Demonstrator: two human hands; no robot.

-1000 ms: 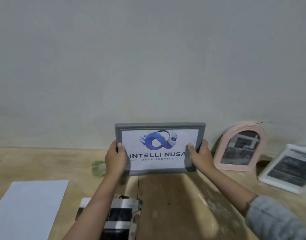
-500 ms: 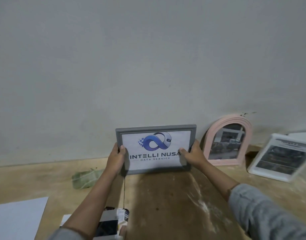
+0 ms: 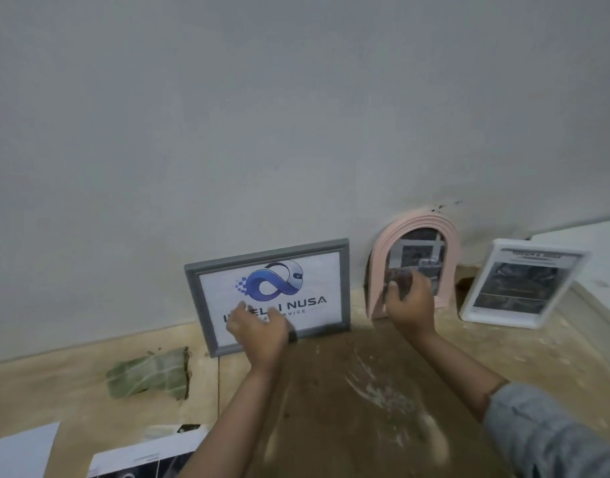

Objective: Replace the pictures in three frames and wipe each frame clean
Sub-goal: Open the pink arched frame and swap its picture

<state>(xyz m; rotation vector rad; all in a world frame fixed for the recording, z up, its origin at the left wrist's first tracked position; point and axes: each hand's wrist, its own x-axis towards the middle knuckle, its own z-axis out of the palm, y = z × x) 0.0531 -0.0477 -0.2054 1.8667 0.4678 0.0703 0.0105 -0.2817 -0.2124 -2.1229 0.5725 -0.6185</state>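
A grey frame (image 3: pixel 272 250) with a blue logo picture leans against the wall on the wooden table. My left hand (image 3: pixel 258 327) hovers in front of its lower part with the fingers apart and nothing in it. Right of it a pink arched frame (image 3: pixel 417 219) leans on the wall. My right hand (image 3: pixel 408 301) lies against this frame's lower front with the fingers curled; whether it grips the frame is blurred. Further right stands a white frame (image 3: pixel 524 281) holding a dark printed picture.
A folded green cloth (image 3: pixel 148 374) lies on the table (image 3: pixel 348 408) left of the grey frame. A white sheet (image 3: pixel 17 453) and printed pictures (image 3: pixel 141 464) lie at the near left edge. A white ledge (image 3: pixel 593 250) rises at the far right.
Both hands have let go of the grey frame, which now leans on the wall. My right hand has moved right onto the pink arched frame. The view has shifted left.
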